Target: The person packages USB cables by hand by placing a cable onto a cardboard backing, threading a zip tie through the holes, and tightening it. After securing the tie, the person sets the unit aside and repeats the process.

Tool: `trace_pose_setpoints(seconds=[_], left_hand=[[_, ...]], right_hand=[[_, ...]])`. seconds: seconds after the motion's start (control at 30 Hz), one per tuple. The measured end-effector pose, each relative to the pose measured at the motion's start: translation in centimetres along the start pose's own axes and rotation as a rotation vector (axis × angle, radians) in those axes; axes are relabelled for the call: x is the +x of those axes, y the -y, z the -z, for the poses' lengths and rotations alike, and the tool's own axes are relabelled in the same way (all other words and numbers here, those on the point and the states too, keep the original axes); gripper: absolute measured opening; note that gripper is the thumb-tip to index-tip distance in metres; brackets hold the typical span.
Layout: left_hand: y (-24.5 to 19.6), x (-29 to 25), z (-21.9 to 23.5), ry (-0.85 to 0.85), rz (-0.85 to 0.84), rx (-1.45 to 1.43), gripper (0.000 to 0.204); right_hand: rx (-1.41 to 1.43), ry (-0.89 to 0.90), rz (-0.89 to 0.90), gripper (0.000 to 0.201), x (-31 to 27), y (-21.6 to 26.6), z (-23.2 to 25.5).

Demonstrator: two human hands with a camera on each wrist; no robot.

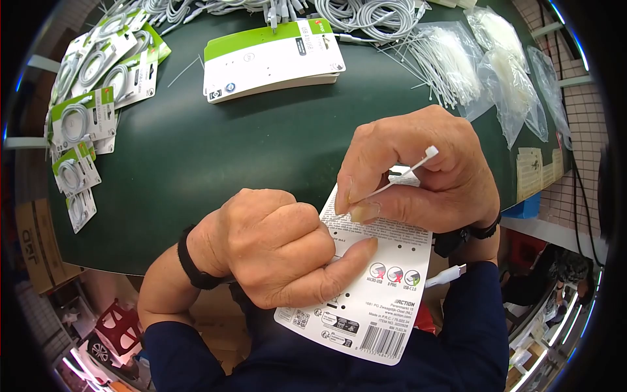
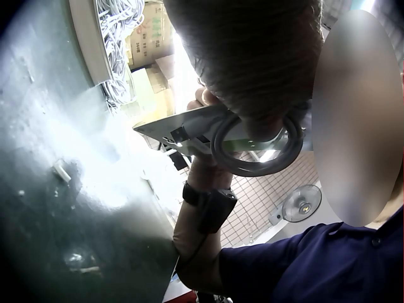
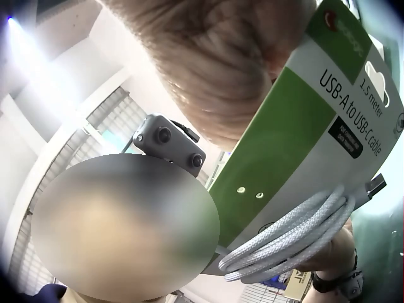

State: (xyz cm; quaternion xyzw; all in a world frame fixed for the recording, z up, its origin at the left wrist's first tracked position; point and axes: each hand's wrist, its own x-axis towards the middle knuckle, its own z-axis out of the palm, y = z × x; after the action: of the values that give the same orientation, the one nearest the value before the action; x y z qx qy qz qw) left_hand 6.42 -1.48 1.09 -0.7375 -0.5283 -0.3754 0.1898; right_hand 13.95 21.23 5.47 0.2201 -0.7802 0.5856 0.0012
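Observation:
A printed cardboard packaging card (image 1: 385,307) is held over my lap with its back side up. My left hand (image 1: 281,248) grips its left side, thumb lying across the printed back. A grey braided USB cable (image 3: 290,233) lies coiled against the green and white front, and one plug (image 1: 447,276) sticks out past the right edge. Over the upper part of the card, my right hand (image 1: 424,176) pinches a thin white cable tie (image 1: 410,171) between thumb and forefinger. The tie's square head points up and right.
A stack of flat cards (image 1: 261,65) lies at the back of the green table (image 1: 157,189). Carded cables (image 1: 73,124) line the left side. Coiled loose cables (image 1: 375,19) lie along the far edge, with loose white cable ties (image 1: 437,65) and plastic bags (image 1: 509,72) at right.

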Motion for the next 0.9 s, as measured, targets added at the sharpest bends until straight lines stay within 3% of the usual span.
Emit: trace_pose_setpoints(seconds=[0.7,0.9], left_hand=[[-0.11,-0.07,-0.04,-0.005,-0.006,0.007,0.04],[-0.16,-0.19,-0.2,-0.013,0.002,0.001,0.04]], right_hand=[[-0.033,0.053,0.038,0.012,-0.03,0.14,0.21],[0.042,0.164,0.03,0.012,0.05,-0.24,0.09]])
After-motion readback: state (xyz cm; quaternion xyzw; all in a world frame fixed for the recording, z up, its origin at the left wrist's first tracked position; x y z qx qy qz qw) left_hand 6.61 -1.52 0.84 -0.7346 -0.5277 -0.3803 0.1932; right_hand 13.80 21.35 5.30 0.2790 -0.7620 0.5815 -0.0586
